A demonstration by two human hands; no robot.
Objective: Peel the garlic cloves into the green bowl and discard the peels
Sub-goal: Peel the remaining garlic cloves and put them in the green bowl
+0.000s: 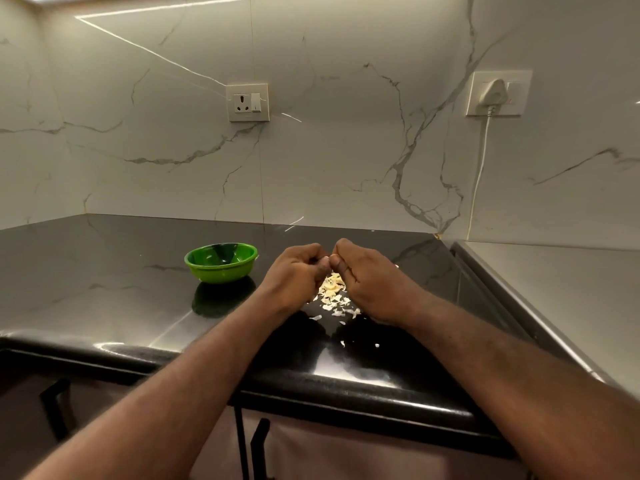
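Mid-peel, I'd say. Left hand (298,271) and right hand (367,282) meet knuckle to knuckle above the glossy black stone desk (104,271). Fingers of both are curled, pinching a small pale garlic clove (325,259) between the tips. The clove is mostly hidden, so I can't tell how much skin is left on it.

Directly under the hands is a heap of papery off-white garlic peels (332,289), with a few stray flakes nearer the desk edge. From that heap I judge several cloves are already done.

The round green plastic bowl (221,273) stands on the desk to the left of the left hand, near but apart. The inside is too dark and reflective for me to say whether there are cloves in it.

Left to do: finish this clove, drop it in the bowl, peel any others (no unpeeled ones in view), then gather and bin the peels. No bin is in view.

Around: white marbled wall tiles, a cream wall socket (247,102), and a second socket with a white plug (496,93) and white cable (479,174) hanging down. There is a steel-grey surface (554,289) on the right and black cabinet handles (258,441) below. Nothing stands between the hands and the bowl. The flakes are light and scattered, so sweeping them up may be fiddly.
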